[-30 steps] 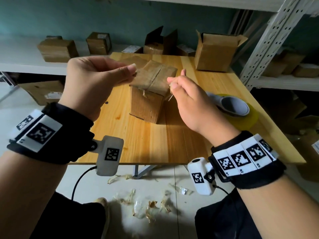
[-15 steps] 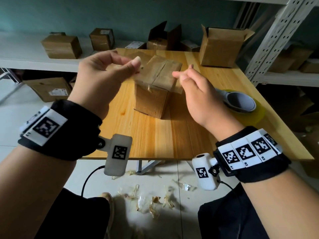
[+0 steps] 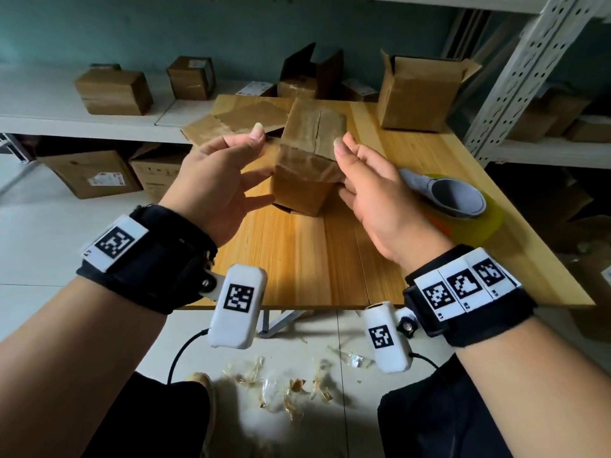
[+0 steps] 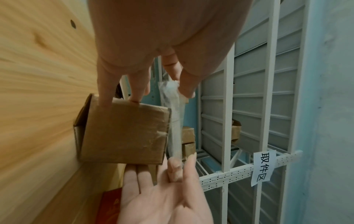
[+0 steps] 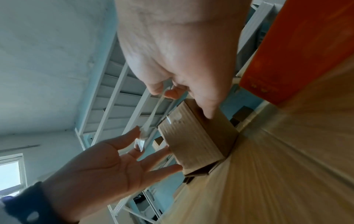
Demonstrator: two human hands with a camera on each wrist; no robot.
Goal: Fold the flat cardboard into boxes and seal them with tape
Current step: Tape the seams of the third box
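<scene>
Stretching tape strip (image 4: 175, 121), wrist views only

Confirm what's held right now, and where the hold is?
A clear tape strip, pinched at its two ends: left hand one end, right hand the other, over the box.

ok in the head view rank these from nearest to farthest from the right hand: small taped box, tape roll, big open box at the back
1. Small taped brown cardboard box, touching the right hand, on its left.
2. Yellow tape roll, just to its right.
3. Large open cardboard box, at the table's far edge.
</scene>
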